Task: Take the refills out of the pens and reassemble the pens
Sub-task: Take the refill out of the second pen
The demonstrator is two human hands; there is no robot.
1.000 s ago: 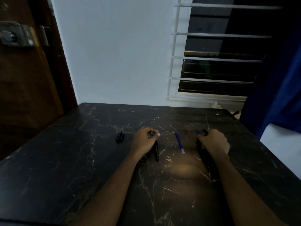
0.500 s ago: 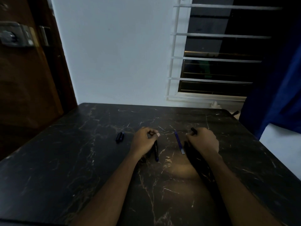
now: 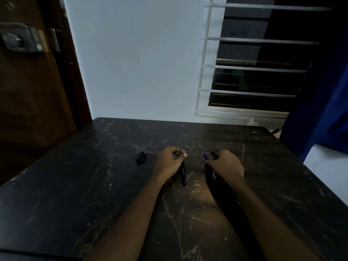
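My left hand (image 3: 168,163) is closed around a dark pen barrel (image 3: 183,175), whose blue tip points toward me on the black marble table (image 3: 94,185). My right hand (image 3: 227,165) grips a small black pen part (image 3: 214,154) that sticks out past the fingers. A thin blue refill (image 3: 205,156) lies under that hand's fingers; its far end shows beside the black part and its near end peeks out below the hand. I cannot tell if the fingers grip the refill.
Two short dark pen caps (image 3: 141,157) lie side by side to the left of my left hand. A wooden door (image 3: 28,81) stands at left, a barred window (image 3: 254,72) behind the table, and a blue curtain (image 3: 323,110) at right.
My right hand has slid left with the black part and now covers the blue refill, which lay bare between the hands before. My left hand and its barrel have stayed put.
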